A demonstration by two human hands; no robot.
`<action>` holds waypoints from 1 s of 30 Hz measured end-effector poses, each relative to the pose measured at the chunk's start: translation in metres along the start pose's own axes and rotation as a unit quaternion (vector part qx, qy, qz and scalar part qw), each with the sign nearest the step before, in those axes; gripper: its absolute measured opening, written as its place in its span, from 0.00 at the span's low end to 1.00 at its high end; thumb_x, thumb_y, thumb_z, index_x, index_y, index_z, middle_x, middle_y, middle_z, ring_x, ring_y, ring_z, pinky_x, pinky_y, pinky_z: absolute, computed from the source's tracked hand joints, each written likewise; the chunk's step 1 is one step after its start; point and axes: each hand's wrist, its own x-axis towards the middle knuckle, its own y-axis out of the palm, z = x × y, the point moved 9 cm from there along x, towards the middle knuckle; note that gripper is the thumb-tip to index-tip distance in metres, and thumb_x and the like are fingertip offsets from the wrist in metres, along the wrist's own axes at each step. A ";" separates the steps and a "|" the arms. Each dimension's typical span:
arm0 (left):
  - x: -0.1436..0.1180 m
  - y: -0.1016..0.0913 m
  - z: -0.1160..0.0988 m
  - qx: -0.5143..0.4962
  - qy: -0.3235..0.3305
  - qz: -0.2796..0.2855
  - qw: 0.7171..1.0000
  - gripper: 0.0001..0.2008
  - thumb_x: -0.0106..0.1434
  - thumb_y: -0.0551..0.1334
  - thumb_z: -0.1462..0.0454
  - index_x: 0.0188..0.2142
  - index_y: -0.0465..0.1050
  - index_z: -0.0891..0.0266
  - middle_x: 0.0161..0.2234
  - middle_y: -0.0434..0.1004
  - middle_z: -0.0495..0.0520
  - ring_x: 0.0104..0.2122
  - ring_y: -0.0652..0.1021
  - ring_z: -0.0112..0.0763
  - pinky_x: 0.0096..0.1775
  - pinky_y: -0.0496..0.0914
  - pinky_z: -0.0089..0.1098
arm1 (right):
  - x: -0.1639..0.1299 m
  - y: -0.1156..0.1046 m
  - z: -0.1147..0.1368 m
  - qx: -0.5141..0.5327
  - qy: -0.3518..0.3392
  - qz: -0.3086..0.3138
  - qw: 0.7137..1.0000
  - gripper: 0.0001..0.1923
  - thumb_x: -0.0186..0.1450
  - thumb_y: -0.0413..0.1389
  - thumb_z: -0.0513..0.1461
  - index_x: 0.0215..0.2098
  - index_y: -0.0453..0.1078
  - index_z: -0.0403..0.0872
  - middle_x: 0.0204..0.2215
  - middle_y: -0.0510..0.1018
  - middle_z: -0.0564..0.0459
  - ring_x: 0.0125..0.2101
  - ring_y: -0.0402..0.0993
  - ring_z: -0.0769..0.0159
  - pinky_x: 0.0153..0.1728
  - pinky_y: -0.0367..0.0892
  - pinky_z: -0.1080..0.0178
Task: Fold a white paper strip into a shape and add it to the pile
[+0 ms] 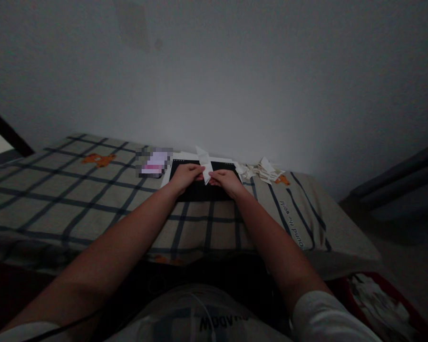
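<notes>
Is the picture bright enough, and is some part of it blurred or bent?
Head view: dim overall; the white paper between the left hand and right hand is the brightest spot; one patch is pixelated; the lower edge lies in deep shadow; the forearms look stretched by the wide lens.

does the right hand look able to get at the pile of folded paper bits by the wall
Probably yes. The right hand pinches the white paper piece over the black mat, and the pile of folded paper bits lies just to its right on the checked cloth, nothing between. It would have to let go first.
</notes>
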 end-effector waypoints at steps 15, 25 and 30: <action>-0.002 -0.001 -0.002 -0.039 0.003 -0.030 0.999 0.16 0.45 0.68 0.57 0.29 0.75 0.67 0.26 0.76 0.53 0.26 0.74 0.26 0.35 0.71 0.30 | -0.008 0.009 0.008 -0.012 -0.002 -0.005 1.000 0.12 0.48 0.63 0.42 0.22 0.66 0.43 0.17 0.72 0.56 0.19 0.68 0.75 0.24 0.65 0.69; 0.001 -0.003 0.001 -0.070 0.008 -0.030 0.997 0.14 0.48 0.67 0.58 0.30 0.74 0.67 0.29 0.76 0.53 0.27 0.74 0.24 0.37 0.70 0.28 | -0.008 0.019 0.005 0.008 -0.017 0.048 0.999 0.13 0.46 0.63 0.37 0.29 0.66 0.44 0.22 0.73 0.58 0.23 0.68 0.75 0.28 0.65 0.68; 0.003 -0.008 0.000 -0.051 0.019 -0.042 0.998 0.14 0.47 0.67 0.58 0.29 0.74 0.67 0.27 0.75 0.52 0.25 0.73 0.23 0.34 0.70 0.28 | -0.008 0.022 0.003 0.005 0.003 0.073 0.997 0.15 0.46 0.64 0.36 0.32 0.68 0.44 0.23 0.74 0.57 0.24 0.70 0.74 0.29 0.66 0.69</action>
